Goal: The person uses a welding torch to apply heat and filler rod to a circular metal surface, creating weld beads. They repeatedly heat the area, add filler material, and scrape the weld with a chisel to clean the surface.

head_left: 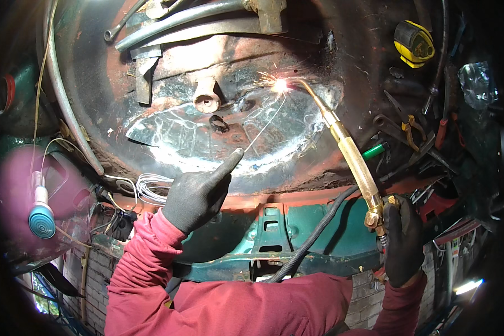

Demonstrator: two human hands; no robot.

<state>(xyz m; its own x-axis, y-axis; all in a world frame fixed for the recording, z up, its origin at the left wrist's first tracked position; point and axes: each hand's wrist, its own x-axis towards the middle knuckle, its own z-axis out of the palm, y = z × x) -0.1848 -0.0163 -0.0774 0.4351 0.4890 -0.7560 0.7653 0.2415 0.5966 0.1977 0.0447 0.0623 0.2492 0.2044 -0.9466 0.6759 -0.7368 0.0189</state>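
Observation:
My left hand (196, 195), in a dark glove, is closed on a thin metal filler rod (266, 124). The rod slants up toward a bright, sparking spot (280, 85). At that same spot ends the bent tip of a brass welding torch (355, 159). My right hand (404, 241), gloved too, is wrapped around the torch's lower end near its valve knobs. Beneath both lies a rounded sheet-metal panel (171, 131) with a whitish, scorched border, set in a larger rusty, dark metal surface. A short tubular fitting (206, 98) stands at the panel's far edge.
Metal pipes (179, 25) lie at the far side. On the right are a yellow tape measure (414, 43), pliers (409, 124) and a green cylinder (375, 150). A black corrugated hose (313, 235) crosses the green front rail (224, 238). A teal-ended lamp-like object (41, 220) hangs left.

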